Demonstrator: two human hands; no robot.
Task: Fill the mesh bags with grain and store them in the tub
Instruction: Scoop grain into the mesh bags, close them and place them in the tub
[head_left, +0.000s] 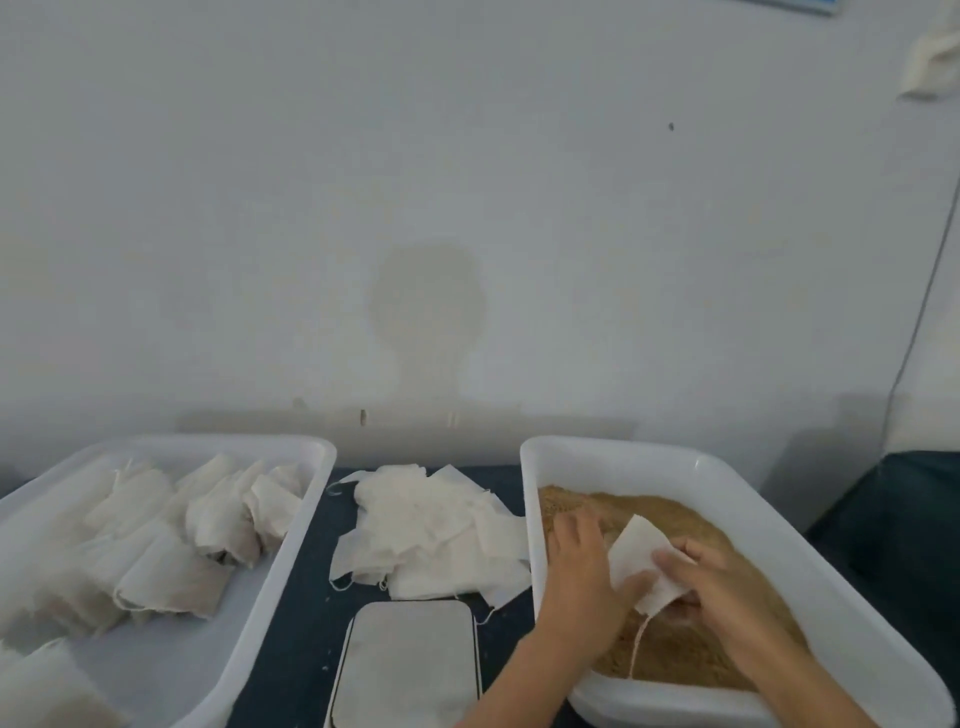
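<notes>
white mesh bag (641, 564) pinched between left hand (584, 582) and right hand (727, 587) fingers over grain (675, 649)

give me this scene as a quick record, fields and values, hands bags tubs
left hand: pinches mesh bag with thumb
right hand: grips same bag
grain tub: right side, holds brown grain
storage tub: left side, holds filled bags
empty bags: heap between tubs
flat grey tray: near edge, centre

No legible text, label, brand, number or sign is showing on any surface. The flat grey plate (410, 665), lying just left of the grain tub (675, 467), is displaying no readable marking.
</notes>
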